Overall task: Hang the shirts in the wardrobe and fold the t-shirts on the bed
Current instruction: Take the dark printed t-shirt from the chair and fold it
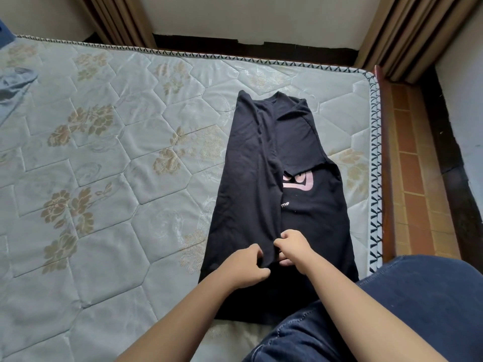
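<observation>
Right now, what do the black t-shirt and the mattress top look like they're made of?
The black t-shirt: soft matte knit, probably cotton jersey; it drapes limp and creases in soft folds. The mattress: quilted woven cover with a slight sheen, possibly polyester damask; stitched hexagon seams and woven gold flowers show.

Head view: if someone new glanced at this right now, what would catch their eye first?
The black t-shirt lies lengthwise on the right part of the quilted mattress, its left side folded in over a pink cartoon print at its middle. At its near end, the left hand and right hand both pinch the folded edge. A pale blue garment lies crumpled at the far left.
</observation>
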`<state>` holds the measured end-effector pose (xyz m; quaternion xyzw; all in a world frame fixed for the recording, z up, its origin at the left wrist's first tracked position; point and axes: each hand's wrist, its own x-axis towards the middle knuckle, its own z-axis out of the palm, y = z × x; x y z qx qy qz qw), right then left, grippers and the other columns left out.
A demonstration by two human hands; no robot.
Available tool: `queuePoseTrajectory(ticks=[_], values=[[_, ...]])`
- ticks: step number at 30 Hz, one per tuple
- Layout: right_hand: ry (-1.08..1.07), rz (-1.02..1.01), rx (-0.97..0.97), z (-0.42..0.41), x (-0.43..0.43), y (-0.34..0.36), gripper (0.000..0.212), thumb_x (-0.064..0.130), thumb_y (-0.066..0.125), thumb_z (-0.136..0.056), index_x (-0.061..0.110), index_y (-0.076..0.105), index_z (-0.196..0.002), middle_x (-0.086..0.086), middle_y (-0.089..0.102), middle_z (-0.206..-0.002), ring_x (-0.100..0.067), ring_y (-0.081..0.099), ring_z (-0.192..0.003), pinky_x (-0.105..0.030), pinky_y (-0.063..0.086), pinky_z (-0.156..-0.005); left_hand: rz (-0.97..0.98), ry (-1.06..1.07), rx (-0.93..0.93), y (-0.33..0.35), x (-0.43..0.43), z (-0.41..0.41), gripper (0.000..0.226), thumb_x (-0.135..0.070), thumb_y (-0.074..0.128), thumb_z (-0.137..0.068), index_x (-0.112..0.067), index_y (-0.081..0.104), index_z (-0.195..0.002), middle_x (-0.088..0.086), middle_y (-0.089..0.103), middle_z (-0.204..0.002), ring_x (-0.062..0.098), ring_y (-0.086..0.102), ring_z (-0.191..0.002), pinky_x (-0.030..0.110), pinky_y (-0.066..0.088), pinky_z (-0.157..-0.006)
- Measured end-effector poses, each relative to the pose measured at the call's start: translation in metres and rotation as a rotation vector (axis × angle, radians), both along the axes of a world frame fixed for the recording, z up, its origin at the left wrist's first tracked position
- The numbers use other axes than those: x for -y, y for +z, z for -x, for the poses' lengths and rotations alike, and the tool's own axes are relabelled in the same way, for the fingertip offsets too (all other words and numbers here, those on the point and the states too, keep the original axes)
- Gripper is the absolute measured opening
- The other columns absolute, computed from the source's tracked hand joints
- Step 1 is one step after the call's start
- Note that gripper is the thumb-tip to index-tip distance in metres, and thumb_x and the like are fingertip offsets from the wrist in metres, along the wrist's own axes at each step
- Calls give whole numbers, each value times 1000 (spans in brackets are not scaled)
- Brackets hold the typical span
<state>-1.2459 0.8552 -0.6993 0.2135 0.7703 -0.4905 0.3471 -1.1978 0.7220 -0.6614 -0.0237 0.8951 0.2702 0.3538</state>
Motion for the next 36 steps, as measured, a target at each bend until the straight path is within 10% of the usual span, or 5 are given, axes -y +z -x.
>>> queuePoseTrajectory(ticks=[7,17,25,36], values=[[35,117,43,-25,0,12,24,32,56,-90,12,44,-95,-7,62,-86,-17,65,-60,-22,46,-52,446,-314,48,10,17,-28,20,-31,51,-84,-19,56,-99,3,63,-110,27,53,-109,37,33,-91],[269,-28,43,-42,-5,4,21,8,54,-85,16,36,-77,-5,50,-71,-14,54,-54,-22,44,-44,-195,87,232,-1,0,-50,17,-29,43,-95,-17,55,-92,-3,64,-73,7,57,-53,23,48,-71],[550,-8,168,-51,-10,7,23,7,62,-86,10,47,-104,-2,60,-78,-7,59,-50,-19,43,-46,265,552,-217,-26,70,-52,31,-33,54,-91,-11,50,-113,7,54,-111,27,52,-105,34,42,-85],[588,-275,-112,-46,-23,3,25,13,60,-86,19,40,-72,2,50,-74,-17,51,-68,-23,39,-53,249,383,-109,-35,76,-67,32,-39,61,-88,-21,39,-73,-5,52,-77,18,53,-79,27,34,-64]])
